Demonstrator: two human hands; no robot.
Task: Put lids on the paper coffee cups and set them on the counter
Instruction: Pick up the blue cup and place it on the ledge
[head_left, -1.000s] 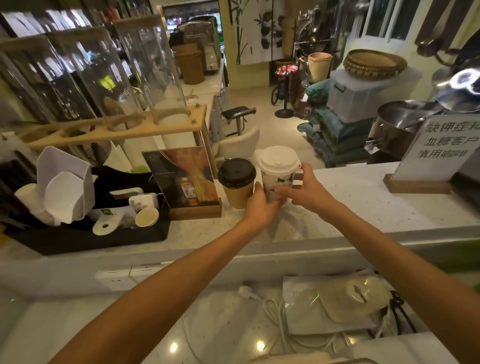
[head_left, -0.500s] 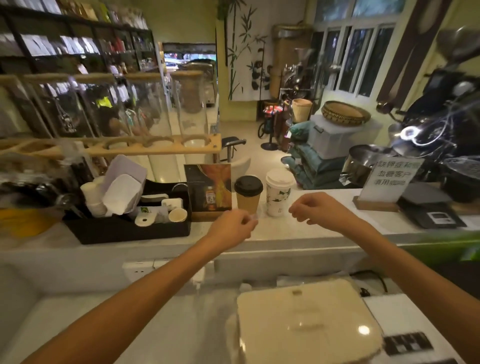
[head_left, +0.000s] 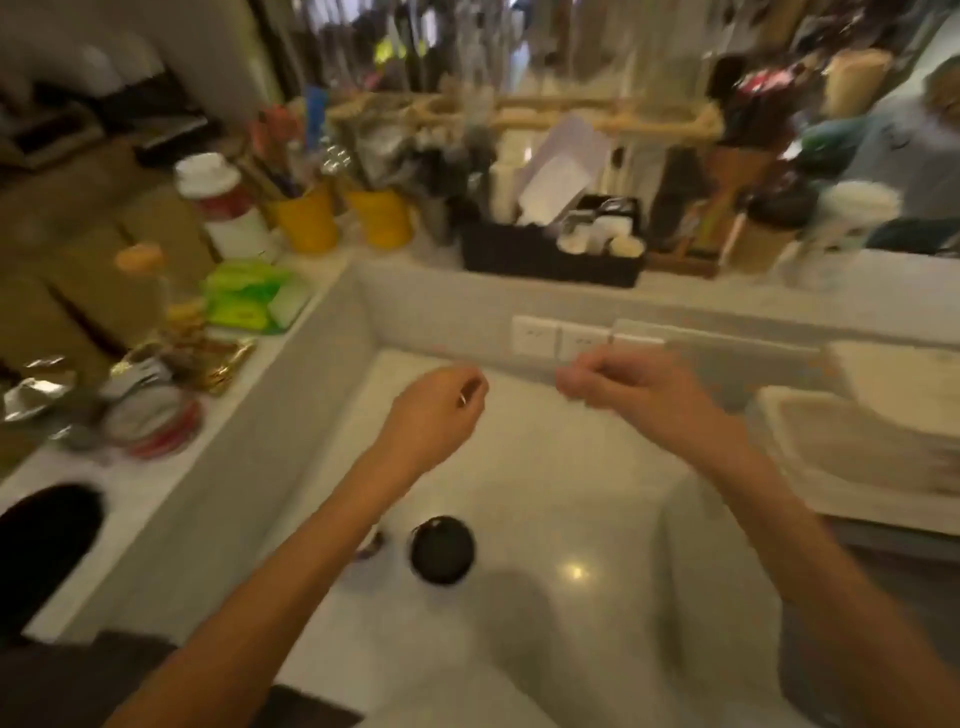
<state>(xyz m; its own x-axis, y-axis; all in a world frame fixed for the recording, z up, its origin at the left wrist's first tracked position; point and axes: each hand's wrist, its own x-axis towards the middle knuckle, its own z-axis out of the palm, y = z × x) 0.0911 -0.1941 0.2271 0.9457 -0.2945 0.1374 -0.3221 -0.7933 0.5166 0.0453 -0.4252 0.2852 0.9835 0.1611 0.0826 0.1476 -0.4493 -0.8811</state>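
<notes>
The whole view is motion-blurred. On the raised counter (head_left: 727, 291) at the far right stand a brown paper cup with a black lid (head_left: 768, 228) and a white paper cup with a white lid (head_left: 852, 221). Both my hands hang over the lower white work surface (head_left: 561, 493), well short of those cups. My left hand (head_left: 436, 410) is loosely curled and holds nothing. My right hand (head_left: 618, 384) is curled too, fingertips together, with nothing visible in it. A round black-lidded object (head_left: 441, 550), probably a cup seen from above, stands on the lower surface below my left forearm.
A black organiser tray (head_left: 550, 260) with small cups and napkins sits on the raised counter, with two yellow pots (head_left: 306, 223) and a white-lidded jar (head_left: 218, 208) to its left. Wall sockets (head_left: 535, 335) face me. A pale stacked appliance (head_left: 857, 436) fills the right side.
Both hands let go of the white lidded cup, left it on the counter beside the brown one, and drew back. My view has swung left and down over the lower surface.
</notes>
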